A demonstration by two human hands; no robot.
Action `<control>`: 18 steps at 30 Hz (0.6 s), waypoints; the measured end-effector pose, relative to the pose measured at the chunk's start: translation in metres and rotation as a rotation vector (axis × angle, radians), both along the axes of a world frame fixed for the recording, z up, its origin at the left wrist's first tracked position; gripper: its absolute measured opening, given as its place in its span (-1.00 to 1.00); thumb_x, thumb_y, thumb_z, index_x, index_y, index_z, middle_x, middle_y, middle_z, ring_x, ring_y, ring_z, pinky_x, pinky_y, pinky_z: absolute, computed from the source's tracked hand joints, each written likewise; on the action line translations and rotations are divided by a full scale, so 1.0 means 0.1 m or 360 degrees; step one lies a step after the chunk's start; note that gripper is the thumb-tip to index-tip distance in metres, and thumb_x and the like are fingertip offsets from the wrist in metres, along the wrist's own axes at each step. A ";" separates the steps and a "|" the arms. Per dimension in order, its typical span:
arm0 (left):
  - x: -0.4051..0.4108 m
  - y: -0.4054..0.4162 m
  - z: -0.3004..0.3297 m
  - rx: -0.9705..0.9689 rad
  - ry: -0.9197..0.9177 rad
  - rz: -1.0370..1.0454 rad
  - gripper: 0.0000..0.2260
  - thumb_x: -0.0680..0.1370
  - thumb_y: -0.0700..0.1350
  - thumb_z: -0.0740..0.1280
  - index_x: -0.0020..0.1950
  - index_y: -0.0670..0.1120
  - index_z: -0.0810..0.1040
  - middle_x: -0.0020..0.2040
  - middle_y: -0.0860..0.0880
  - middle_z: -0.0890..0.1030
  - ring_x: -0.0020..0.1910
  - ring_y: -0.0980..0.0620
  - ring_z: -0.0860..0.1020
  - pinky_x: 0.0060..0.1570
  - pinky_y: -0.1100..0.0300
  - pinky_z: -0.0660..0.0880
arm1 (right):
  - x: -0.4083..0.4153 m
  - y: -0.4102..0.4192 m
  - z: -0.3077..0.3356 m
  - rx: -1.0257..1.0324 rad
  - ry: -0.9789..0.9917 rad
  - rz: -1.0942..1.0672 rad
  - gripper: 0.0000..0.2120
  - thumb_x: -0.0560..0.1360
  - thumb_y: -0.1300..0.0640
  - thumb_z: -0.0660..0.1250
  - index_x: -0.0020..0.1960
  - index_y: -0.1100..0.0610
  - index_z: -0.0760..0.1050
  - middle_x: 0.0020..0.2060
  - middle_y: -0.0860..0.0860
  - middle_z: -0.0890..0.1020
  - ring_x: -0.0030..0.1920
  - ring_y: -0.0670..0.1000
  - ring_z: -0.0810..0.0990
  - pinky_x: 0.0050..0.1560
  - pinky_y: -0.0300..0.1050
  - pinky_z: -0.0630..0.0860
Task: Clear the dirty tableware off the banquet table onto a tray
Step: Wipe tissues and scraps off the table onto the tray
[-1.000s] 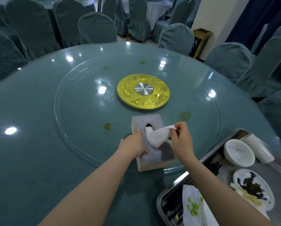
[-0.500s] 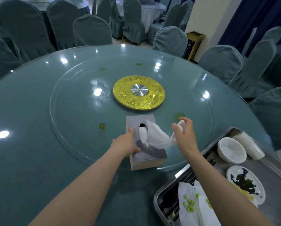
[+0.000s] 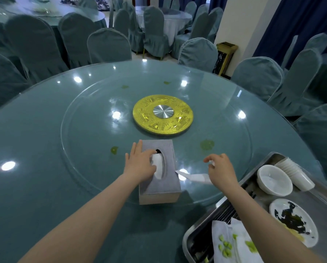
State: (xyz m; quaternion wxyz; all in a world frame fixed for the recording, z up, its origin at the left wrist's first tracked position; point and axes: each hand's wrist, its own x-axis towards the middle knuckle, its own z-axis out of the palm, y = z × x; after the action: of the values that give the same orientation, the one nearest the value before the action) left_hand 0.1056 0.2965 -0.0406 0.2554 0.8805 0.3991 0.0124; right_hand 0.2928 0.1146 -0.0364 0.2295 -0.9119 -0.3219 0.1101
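Round glass-topped bench (image 3: 35,168) with an inner glass turntable (image 3: 86,141) whose centre carries a gold disc (image 3: 162,114) with a silver hub. Small green spills lie on the glass: one (image 3: 114,149) at about 10 o'clock from the left hand, another (image 3: 207,144) at about 11 o'clock from the right hand.

Left hand (image 3: 139,164): laid flat on the top of the grey tissue box (image 3: 158,186), fingers (image 3: 138,149) straight and slightly spread, pointing toward 12 o'clock. The thumb side touches the white tissue (image 3: 157,166) that stands out of the box's oval slot. The box sits at the near rim of the turntable, at 6 o'clock from the gold disc.

Right hand (image 3: 221,169): raised just above the glass at 3 o'clock from the box, fingers (image 3: 209,159) curled together around a loose white tissue (image 3: 195,176), whose free end trails toward 9 o'clock, near the box but apart from it.

Metal tray (image 3: 193,232): at 4 o'clock from the right hand, at the bench's near right edge. It holds the cleared tableware: a white bowl (image 3: 274,180), a stack of white cups (image 3: 295,174) lying on its side just beside the bowl at 2 o'clock, a white plate (image 3: 293,222) smeared with dark and yellow leftovers, dark chopsticks (image 3: 223,213), and crumpled white napkins (image 3: 233,243) strewn with green bean pieces.

Covered chairs (image 3: 109,46) ring the far side of the bench.
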 end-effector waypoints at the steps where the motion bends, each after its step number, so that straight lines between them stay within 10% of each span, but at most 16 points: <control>1: 0.06 0.01 -0.01 0.0082 0.0046 -0.0057 -0.53 0.47 -0.06 0.32 0.38 0.13 0.37 0.57 -0.12 -0.13 0.54 -0.13 -0.18 0.44 -0.21 -0.10 | 0.02 -0.02 -0.01 0.0022 0.0014 -0.0014 -0.80 0.58 0.26 0.19 0.05 0.01 0.52 0.07 0.02 0.38 -0.25 -0.06 0.47 -0.19 -0.16 0.41; 12: 0.16 0.14 -0.13 0.0330 -0.0053 0.0055 -0.77 0.55 -0.11 0.26 0.19 0.00 0.56 0.53 -0.03 0.20 0.54 -0.07 0.03 0.45 -0.15 -0.05 | 0.17 -0.14 -0.14 0.0075 0.0049 -0.0061 -0.82 0.57 0.22 0.20 0.02 -0.01 0.52 -0.01 -0.04 0.35 -0.28 -0.18 0.43 -0.34 -0.42 0.22; 18: 0.04 0.20 -0.08 0.0282 -0.0315 0.0166 -0.88 0.51 -0.25 0.26 -0.05 -0.16 0.59 0.02 -0.08 0.58 0.08 -0.14 0.50 0.25 -0.07 0.29 | 0.09 -0.07 -0.13 0.0085 0.0092 -0.0068 -0.81 0.57 0.21 0.20 -0.04 -0.07 0.47 0.00 -0.05 0.37 -0.34 -0.12 0.47 -0.39 -0.34 0.25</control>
State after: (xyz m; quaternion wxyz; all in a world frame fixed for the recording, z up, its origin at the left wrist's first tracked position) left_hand 0.1095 0.3169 -0.0487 0.2137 0.8722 0.4145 0.1476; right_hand 0.3022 0.1075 -0.0496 0.2652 -0.9086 -0.2984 0.1228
